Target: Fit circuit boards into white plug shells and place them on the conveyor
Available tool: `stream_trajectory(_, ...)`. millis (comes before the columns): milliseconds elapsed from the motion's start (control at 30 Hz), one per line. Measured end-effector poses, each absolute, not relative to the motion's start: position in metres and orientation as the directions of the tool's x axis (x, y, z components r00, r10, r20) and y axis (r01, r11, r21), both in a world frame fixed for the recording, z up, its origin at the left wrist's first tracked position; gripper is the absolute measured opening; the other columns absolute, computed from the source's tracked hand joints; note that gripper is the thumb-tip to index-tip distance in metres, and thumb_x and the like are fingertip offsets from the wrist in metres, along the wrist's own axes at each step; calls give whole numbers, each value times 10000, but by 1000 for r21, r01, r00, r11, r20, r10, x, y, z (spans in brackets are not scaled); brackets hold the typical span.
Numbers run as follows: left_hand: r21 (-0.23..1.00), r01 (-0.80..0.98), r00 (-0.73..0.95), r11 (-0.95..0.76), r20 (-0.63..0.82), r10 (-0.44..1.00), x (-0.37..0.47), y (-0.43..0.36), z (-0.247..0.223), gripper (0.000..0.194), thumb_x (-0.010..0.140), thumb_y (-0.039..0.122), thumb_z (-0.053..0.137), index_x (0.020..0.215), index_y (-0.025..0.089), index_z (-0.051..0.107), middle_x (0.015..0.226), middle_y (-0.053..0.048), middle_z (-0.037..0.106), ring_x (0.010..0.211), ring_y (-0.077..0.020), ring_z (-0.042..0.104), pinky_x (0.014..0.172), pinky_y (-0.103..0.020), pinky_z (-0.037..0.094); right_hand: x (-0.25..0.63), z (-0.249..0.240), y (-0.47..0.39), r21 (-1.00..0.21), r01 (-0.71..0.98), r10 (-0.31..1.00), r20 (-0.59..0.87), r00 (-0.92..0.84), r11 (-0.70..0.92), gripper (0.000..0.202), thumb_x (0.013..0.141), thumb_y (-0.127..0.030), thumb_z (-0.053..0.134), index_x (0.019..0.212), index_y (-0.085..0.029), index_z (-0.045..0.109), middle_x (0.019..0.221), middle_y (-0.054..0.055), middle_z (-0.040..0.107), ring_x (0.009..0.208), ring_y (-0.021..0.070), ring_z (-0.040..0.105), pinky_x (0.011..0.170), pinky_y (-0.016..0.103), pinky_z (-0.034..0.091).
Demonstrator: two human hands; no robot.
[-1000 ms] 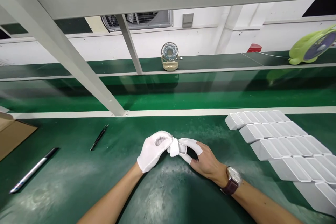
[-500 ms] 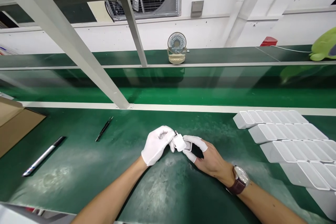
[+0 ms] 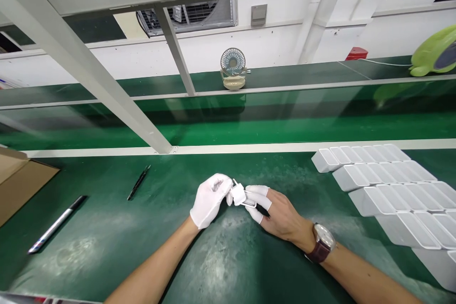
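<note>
One white part (image 3: 238, 194): sitting between both hands.
Left hand (image 3: 210, 202): curving in left of the part, gloved thumb and forefinger pinching it.
Right hand (image 3: 281, 213): arching right of the part, three white-capped digits pinching it.
Silver marker (image 3: 56, 225): one, lying far left of the part.
Black tool (image 3: 138, 183): one, lying left, nearer the part.
White bins (image 3: 374, 200): five rows, standing right of the part.

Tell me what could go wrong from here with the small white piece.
The small white piece could slip, since the left hand and right hand appear to hold it only by the fingers.

The right forearm is beside the rows of white boxes, so a wide outward swing might knock them.
</note>
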State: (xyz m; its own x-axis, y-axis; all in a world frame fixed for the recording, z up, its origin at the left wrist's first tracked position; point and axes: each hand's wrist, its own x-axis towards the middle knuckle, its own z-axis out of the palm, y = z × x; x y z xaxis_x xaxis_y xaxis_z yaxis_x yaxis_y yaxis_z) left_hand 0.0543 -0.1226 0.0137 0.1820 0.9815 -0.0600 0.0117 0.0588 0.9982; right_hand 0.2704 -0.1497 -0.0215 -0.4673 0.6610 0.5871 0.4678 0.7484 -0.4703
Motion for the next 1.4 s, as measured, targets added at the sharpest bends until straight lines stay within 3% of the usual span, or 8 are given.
stream_trajectory(100, 999, 45, 197, 14, -23, 980, 53, -121, 12, 273, 944, 425, 591, 880, 160, 616, 624, 14, 589, 567, -119, 526, 615, -279, 445, 269, -22, -149, -521, 432, 676, 598, -431, 736, 459, 924, -111, 587, 1365, -231, 545, 1249, 135, 653, 1120, 250, 651, 921, 411, 575)
stream_trajectory(167, 986, 141, 189, -88, 60, 980, 53, -122, 12, 215, 923, 380, 612, 976, 173, 634, 769, -10, 612, 650, -133, 554, 676, -305, 476, 267, -22, -149, -678, 340, 757, 560, -337, 652, 404, 933, -150, 589, 1326, -244, 584, 1266, 128, 644, 1140, 250, 641, 946, 416, 559)
stream_trajectory(267, 872, 368, 252, -323, 241, 937, 56, -127, 11, 559, 674, 296, 841, 1177, 215, 612, 1060, -50, 580, 866, -192, 597, 815, -374, 523, 263, -20, -147, -960, -21, 945, 277, -176, 278, 300, 942, -294, 627, 1237, -246, 640, 1189, 98, 687, 1064, 242, 674, 914, 405, 574)
stream_trajectory(400, 709, 544, 315, -449, 323, 892, 64, -138, 9, 837, 559, 208, 903, 1309, 260, 534, 1173, -78, 536, 1075, -274, 583, 921, -457, 528, 257, -17, -145, -866, -440, 952, -117, -282, -237, 345, 906, -449, 686, 1146, -202, 685, 1005, 77, 738, 894, 231, 704, 776, 385, 596)
stream_trajectory(533, 689, 552, 298, -469, 362, 883, 67, -143, 8, 762, 656, 180, 858, 1325, 291, 510, 1165, -70, 555, 1107, -269, 573, 937, -456, 528, 253, -17, -147, -798, -512, 928, -153, -340, -319, 380, 886, -520, 694, 1033, -170, 702, 896, 67, 738, 834, 220, 709, 757, 388, 600)
stream_trajectory(1133, 708, 527, 314, -471, 352, 882, 63, -141, 12, 677, 681, 273, 852, 1301, 260, 579, 1125, -84, 605, 1050, -272, 602, 924, -435, 538, 255, -26, -150, -939, -309, 959, -61, -276, -149, 429, 958, -561, 547, 1134, -183, 647, 992, 97, 748, 858, 260, 733, 737, 444, 633)
stream_trajectory(1267, 672, 576, 337, -465, 323, 884, 61, -139, 7, 616, 693, 362, 859, 1244, 225, 618, 1182, -109, 614, 1108, -283, 597, 977, -438, 524, 272, -33, -146, -991, 50, 992, 126, -22, 127, 439, 847, -498, 719, 1180, -225, 634, 1111, 88, 737, 925, 276, 733, 875, 465, 602)
stream_trajectory(1400, 626, 649, 337, -432, 272, 901, 59, -136, -2, 563, 710, 404, 839, 1209, 211, 664, 1171, -113, 634, 1108, -290, 603, 984, -441, 529, 285, -43, -140, -823, 510, 962, 269, -41, 251, 428, 876, -470, 669, 1252, -275, 610, 1131, 70, 734, 977, 288, 729, 885, 465, 595)
